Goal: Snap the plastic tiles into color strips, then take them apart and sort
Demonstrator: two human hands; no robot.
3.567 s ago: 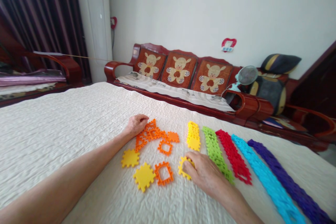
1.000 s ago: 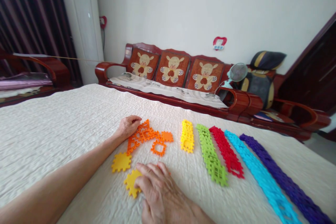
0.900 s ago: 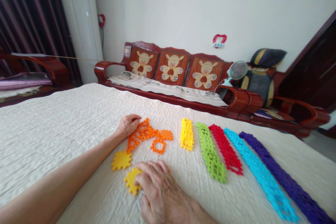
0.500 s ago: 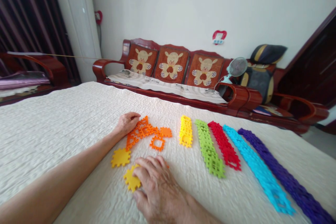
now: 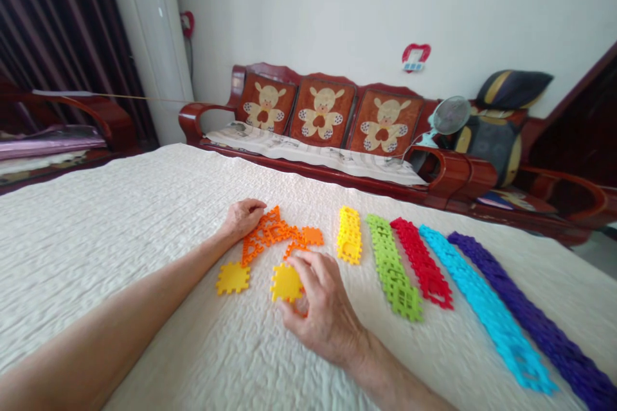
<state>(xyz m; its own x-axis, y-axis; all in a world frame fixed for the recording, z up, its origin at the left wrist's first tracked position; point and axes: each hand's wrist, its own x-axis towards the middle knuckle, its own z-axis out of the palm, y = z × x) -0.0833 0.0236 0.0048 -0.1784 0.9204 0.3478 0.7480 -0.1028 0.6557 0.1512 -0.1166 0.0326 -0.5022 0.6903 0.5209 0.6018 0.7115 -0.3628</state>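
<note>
While I watch from afar through the head view, the person's right hand (image 5: 330, 308) has just drawn a solid yellow plastic square with toothed edges (image 5: 287, 282) rightward and toward the far edge of the white quilted cloth (image 5: 120, 218); the square now overlaps, from where I look, a hollow orange toothed frame (image 5: 301, 313) that the hand mostly hides; I take this to mean the square is the piece being worked at this moment, though whether it touches the frame I cannot tell.

The right hand comes in from the near right, back upward, its fingers bent over the square's far edge and its thumb at the near edge, so I read it as clamped on the square; the left hand (image 5: 243, 217) lies farther off, its fingers curled loosely together beside the flat orange lattice of joined pieces (image 5: 270, 232); I cannot tell whether they grip anything underneath.

Just nearer than that lattice lies another solid yellow toothed square (image 5: 233, 278), untouched; toward the cloth's right side I see openwork strips in yellow (image 5: 349, 236), green (image 5: 393, 270), red (image 5: 421, 263), light blue (image 5: 482, 306) and purple (image 5: 525, 313).
</note>
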